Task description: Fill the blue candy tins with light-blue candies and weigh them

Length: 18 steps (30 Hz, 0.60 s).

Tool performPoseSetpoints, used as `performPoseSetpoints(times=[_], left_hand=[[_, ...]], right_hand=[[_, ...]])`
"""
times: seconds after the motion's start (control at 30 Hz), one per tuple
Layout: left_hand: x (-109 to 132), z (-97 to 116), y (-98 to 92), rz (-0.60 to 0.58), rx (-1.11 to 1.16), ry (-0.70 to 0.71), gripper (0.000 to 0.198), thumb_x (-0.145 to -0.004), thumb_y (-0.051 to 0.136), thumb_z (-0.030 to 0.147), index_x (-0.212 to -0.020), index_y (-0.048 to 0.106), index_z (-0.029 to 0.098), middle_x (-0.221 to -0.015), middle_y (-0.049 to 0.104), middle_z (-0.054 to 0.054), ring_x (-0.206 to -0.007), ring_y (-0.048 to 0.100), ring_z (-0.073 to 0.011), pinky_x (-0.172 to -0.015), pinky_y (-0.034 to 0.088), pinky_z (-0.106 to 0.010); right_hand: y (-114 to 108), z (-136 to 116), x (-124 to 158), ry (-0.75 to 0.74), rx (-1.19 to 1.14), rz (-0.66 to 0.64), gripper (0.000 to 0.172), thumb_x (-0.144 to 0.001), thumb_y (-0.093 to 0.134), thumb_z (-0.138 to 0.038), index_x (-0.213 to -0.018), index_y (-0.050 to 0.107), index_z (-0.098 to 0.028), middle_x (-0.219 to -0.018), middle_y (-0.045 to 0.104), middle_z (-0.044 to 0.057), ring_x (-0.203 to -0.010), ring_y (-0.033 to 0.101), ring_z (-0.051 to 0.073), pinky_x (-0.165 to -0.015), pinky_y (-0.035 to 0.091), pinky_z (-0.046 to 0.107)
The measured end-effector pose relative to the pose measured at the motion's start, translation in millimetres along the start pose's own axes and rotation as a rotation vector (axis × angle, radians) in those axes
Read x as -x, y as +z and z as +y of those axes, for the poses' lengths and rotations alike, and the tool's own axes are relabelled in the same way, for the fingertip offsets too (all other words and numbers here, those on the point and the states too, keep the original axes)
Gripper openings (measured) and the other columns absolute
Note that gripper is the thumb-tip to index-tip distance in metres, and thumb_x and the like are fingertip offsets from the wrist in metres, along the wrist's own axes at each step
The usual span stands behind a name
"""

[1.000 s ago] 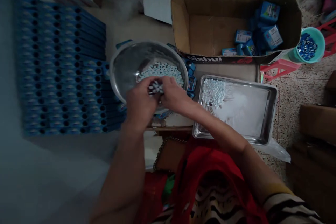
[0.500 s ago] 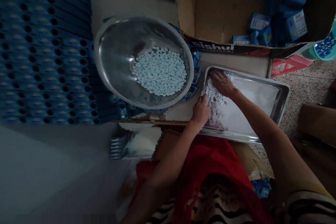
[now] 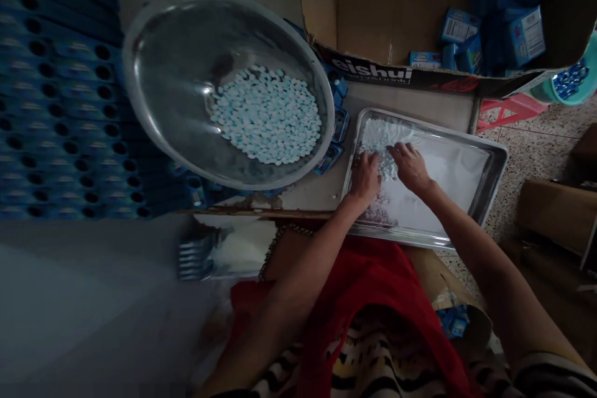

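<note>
A shallow metal tray (image 3: 466, 239) holds small pale blue-white tablets (image 3: 388, 168) and white powder towards its left end. Both hands are inside the tray, on either side of the tablets. On the left side, near the rim, my left hand (image 3: 366, 177) has its fingers bent down and slightly apart. My right hand (image 3: 411, 166) faces it, fingers loosely curved and touching the tablets' right edge. Neither hand visibly grips anything, though the fingertips are partly hidden. Left of the tray stands a large metal bowl (image 3: 163, 118) with a heap of similar tablets (image 3: 270, 115).
Stacked blue packs (image 3: 84, 130) fill the left side. Behind the tray is a cardboard box (image 3: 373, 12) with blue boxes (image 3: 527, 37) inside. A teal basin (image 3: 576, 90) of blue-wrapped pieces stands at right. Small blue packs (image 3: 329, 158) lie beside the bowl.
My right hand has drawn back from the tray's far left corner towards me. My left hand has left the rim and come in among the tablets. The view has shifted slightly.
</note>
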<state>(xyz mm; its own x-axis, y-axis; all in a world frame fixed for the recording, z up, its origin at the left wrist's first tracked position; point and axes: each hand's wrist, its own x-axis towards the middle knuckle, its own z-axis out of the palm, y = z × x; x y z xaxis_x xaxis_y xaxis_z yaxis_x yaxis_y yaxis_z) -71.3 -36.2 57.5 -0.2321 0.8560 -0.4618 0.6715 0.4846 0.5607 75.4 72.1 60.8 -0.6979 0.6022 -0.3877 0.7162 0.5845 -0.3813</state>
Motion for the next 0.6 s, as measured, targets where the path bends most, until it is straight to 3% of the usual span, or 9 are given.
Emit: performPoseSetpoints(times=[0.1,0.2,0.27,0.33,0.43,0.5,0.6], left_hand=[[-1,-2,-3.2,0.052,0.040,0.019,0.093,-0.082,0.086,0.008,-0.165,0.044,0.016,-0.155,0.055,-0.023,-0.145,0.059,-0.0375,-0.119,0.054,-0.044],[-15,0,-2.4,0.071,-0.032,0.051,0.122,-0.072,0.096,0.009,-0.174,0.029,0.020,-0.170,0.040,-0.028,-0.150,0.052,-0.0465,-0.115,0.056,-0.050],[-30,2,0.4,0.036,-0.097,0.094,0.128,-0.067,0.100,0.011,-0.173,0.031,0.023,-0.174,0.034,-0.028,-0.148,0.052,-0.0500,-0.110,0.058,-0.051],[-44,1,2.7,-0.003,-0.123,0.139,0.119,-0.063,0.101,0.009,-0.167,0.043,0.025,-0.170,0.040,-0.026,-0.142,0.057,-0.0475,-0.108,0.060,-0.049],[-52,-1,0.8,-0.074,-0.092,0.222,0.080,-0.070,0.090,0.000,-0.143,0.067,0.023,-0.150,0.058,-0.017,-0.129,0.066,-0.0364,-0.108,0.059,-0.044],[-47,-3,-4.0,-0.093,-0.032,0.270,0.055,-0.076,0.080,-0.004,-0.126,0.073,0.020,-0.137,0.063,-0.013,-0.125,0.068,-0.0307,-0.110,0.058,-0.041],[-27,-5,-12.0,-0.055,0.074,0.311,0.054,-0.080,0.075,-0.003,-0.130,0.070,0.018,-0.141,0.061,-0.013,-0.132,0.066,-0.0292,-0.114,0.057,-0.039]], right_hand=[[3,7,28,0.212,-0.183,0.050,0.074,-0.092,0.059,-0.009,-0.164,0.045,-0.015,-0.146,0.061,0.021,-0.117,0.068,0.031,-0.095,0.061,0.043],[15,4,39,0.371,-0.149,0.059,0.112,-0.078,0.089,-0.027,-0.172,0.028,-0.014,-0.151,0.055,0.028,-0.125,0.066,0.042,-0.093,0.063,0.053],[25,-6,35,0.413,-0.093,0.076,0.124,-0.071,0.097,-0.031,-0.171,0.027,-0.014,-0.154,0.051,0.032,-0.132,0.062,0.049,-0.094,0.062,0.058],[32,-17,24,0.441,-0.098,0.082,0.115,-0.071,0.096,-0.027,-0.167,0.033,-0.014,-0.156,0.049,0.034,-0.126,0.066,0.048,-0.091,0.062,0.057],[31,-29,11,0.447,-0.179,0.050,0.073,-0.079,0.081,-0.015,-0.147,0.053,-0.016,-0.146,0.057,0.025,-0.106,0.073,0.036,-0.086,0.062,0.049],[25,-30,12,0.414,-0.240,0.068,0.051,-0.081,0.069,-0.006,-0.130,0.062,-0.018,-0.132,0.063,0.017,-0.101,0.072,0.030,-0.087,0.061,0.045],[16,-23,27,0.324,-0.309,0.125,0.050,-0.079,0.066,-0.005,-0.126,0.063,-0.021,-0.125,0.065,0.011,-0.101,0.072,0.027,-0.086,0.061,0.041]])
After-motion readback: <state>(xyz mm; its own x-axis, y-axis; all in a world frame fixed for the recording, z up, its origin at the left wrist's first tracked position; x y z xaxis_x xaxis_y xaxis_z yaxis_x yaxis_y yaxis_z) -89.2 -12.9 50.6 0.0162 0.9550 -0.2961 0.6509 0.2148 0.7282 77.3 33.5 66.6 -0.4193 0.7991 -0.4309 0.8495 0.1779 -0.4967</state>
